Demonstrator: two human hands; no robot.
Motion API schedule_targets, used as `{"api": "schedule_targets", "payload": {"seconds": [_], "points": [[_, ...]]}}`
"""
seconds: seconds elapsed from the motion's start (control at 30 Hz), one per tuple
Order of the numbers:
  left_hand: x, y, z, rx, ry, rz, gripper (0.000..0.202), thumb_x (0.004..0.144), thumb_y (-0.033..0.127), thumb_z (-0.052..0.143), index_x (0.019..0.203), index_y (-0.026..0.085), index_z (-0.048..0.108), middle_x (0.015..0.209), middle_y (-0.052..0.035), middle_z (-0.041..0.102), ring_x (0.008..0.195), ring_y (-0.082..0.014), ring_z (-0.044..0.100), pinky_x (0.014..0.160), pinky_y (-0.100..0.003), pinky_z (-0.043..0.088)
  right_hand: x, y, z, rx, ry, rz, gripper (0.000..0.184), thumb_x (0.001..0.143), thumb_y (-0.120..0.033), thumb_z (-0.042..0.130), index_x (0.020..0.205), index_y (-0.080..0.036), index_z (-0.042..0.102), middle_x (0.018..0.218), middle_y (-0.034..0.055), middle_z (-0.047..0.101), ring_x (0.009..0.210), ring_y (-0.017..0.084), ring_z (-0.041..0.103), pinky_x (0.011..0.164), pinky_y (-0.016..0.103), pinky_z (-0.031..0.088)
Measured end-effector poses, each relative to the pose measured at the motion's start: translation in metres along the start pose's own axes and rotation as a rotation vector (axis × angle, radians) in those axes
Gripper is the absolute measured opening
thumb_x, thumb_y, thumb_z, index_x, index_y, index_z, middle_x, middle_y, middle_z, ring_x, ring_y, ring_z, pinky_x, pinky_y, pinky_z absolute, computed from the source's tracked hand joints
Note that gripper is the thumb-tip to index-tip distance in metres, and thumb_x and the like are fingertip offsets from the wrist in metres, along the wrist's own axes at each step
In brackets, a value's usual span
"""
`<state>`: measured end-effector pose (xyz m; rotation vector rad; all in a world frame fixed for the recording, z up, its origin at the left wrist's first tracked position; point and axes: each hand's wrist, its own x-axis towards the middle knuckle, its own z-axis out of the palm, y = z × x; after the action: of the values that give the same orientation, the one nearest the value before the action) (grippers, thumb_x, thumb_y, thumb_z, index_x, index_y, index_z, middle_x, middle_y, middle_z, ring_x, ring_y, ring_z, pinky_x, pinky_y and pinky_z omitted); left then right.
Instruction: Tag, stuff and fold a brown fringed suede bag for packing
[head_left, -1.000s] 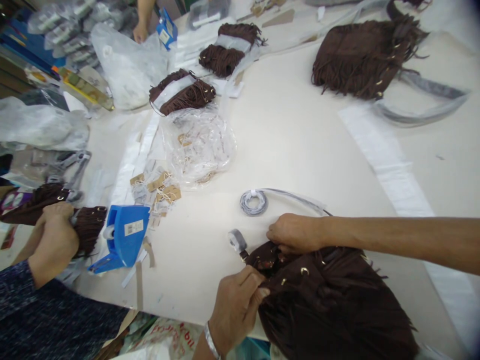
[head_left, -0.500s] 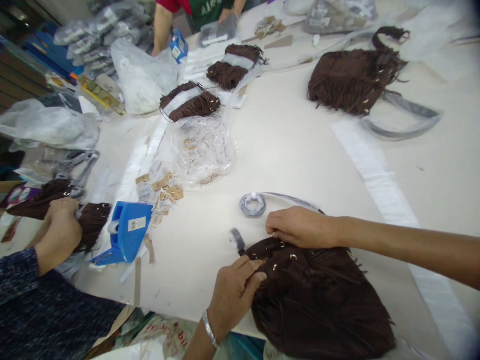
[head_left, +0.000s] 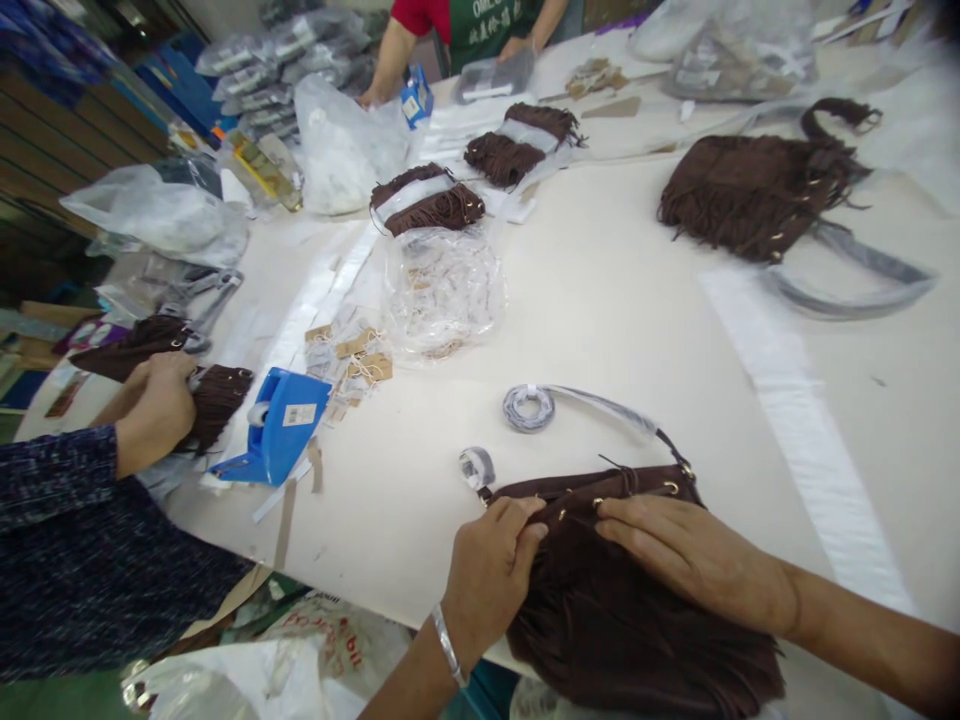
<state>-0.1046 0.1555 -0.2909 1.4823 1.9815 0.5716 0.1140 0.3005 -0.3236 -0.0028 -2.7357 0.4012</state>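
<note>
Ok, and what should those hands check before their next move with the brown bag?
1. Left hand touching the brown bag: ok, fingers at its upper edge.
2. Right hand on the bag: ok, fingers stretched over its front.
3. Strap all rolled up: not ok, a length runs from the coil to the bag's corner.
4. Blue tape dispenser apart from the bag: ok.
5. Bag fully on the table: cannot tell, it hides the edge there.
</note>
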Motion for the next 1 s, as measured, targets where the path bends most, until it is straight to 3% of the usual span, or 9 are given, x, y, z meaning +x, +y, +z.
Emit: {"api": "schedule_targets", "payload": {"seconds": [0.2,0.3,0.43,0.73,0.8,0.87,0.93,1.0], "points": [[0.009,0.01,0.003,-0.093,-0.011,-0.062,0.022,0.095,0.024,0.046,0.108,0.026,0.063,0.103,-0.0007,0.072,0.094,-0.0192,0.066,0.084,-0.032,0.051,0.004,0.005,0.013,-0.019,-0.013,0.038,0.032,0.096,-0.008,0.036,0.114,-0.009,0.063,0.113,0.0151,0.067,0.104,0.021,0.062,0.085,0.035,0.056],[0.014,0.015,0.0,-0.25,-0.049,-0.166,0.019,0.093,0.025,0.048,0.101,0.025,0.065,0.083,0.0007,0.071,0.068,-0.0154,0.066,0.063,-0.025,0.05,0.005,0.007,0.019,-0.007,-0.007,0.038,0.031,0.096,-0.009,0.039,0.115,-0.01,0.063,0.113,0.0146,0.067,0.104,0.021,0.062,0.087,0.035,0.056],[0.016,0.017,0.004,-0.463,-0.104,-0.337,0.02,0.093,0.029,0.045,0.098,0.023,0.063,0.052,0.0069,0.057,0.037,-0.0105,0.051,0.043,-0.02,0.039,0.009,0.007,0.02,0.009,0.015,0.018,0.031,0.095,-0.008,0.038,0.114,-0.009,0.064,0.11,0.0148,0.069,0.1,0.021,0.063,0.083,0.036,0.057],[0.015,0.017,0.028,-0.722,-0.124,-0.445,0.018,0.092,0.028,0.046,0.101,0.019,0.059,0.04,0.0089,0.05,0.034,-0.011,0.052,0.042,-0.017,0.037,0.018,0.007,0.028,0.061,0.041,-0.057,0.031,0.093,-0.007,0.038,0.106,-0.008,0.066,0.103,0.0158,0.07,0.091,0.021,0.065,0.076,0.036,0.057],[0.013,0.018,0.031,-0.741,-0.115,-0.439,0.018,0.092,0.029,0.046,0.099,0.019,0.059,0.047,0.007,0.056,0.034,-0.0098,0.053,0.04,-0.016,0.036,0.019,0.007,0.029,0.101,0.038,0.011,0.027,0.094,-0.009,0.04,0.104,-0.01,0.066,0.107,0.016,0.068,0.096,0.022,0.064,0.08,0.036,0.056],[0.01,0.02,0.033,-0.766,-0.099,-0.437,0.017,0.092,0.029,0.047,0.099,0.019,0.059,0.076,0.0005,0.068,0.038,-0.0073,0.056,0.038,-0.016,0.035,0.02,0.008,0.029,0.149,0.002,0.117,0.023,0.093,-0.012,0.044,0.102,-0.014,0.066,0.121,0.0168,0.062,0.105,0.023,0.061,0.085,0.037,0.055],[0.005,0.021,0.032,-0.761,-0.079,-0.428,0.015,0.09,0.028,0.05,0.096,0.02,0.06,0.113,-0.0056,0.065,0.04,-0.0045,0.057,0.038,-0.017,0.038,0.019,0.01,0.03,0.221,-0.081,0.163,0.021,0.092,-0.013,0.046,0.099,-0.017,0.065,0.133,0.0152,0.055,0.11,0.023,0.06,0.087,0.036,0.054],[0.0,0.02,0.027,-0.695,-0.072,-0.412,0.013,0.089,0.026,0.052,0.093,0.02,0.063,0.129,-0.0078,0.059,0.042,-0.0032,0.057,0.043,-0.02,0.045,0.019,0.011,0.03,0.304,-0.171,0.134,0.021,0.091,-0.013,0.046,0.098,-0.019,0.065,0.132,0.0134,0.056,0.107,0.02,0.061,0.086,0.034,0.054]]}}
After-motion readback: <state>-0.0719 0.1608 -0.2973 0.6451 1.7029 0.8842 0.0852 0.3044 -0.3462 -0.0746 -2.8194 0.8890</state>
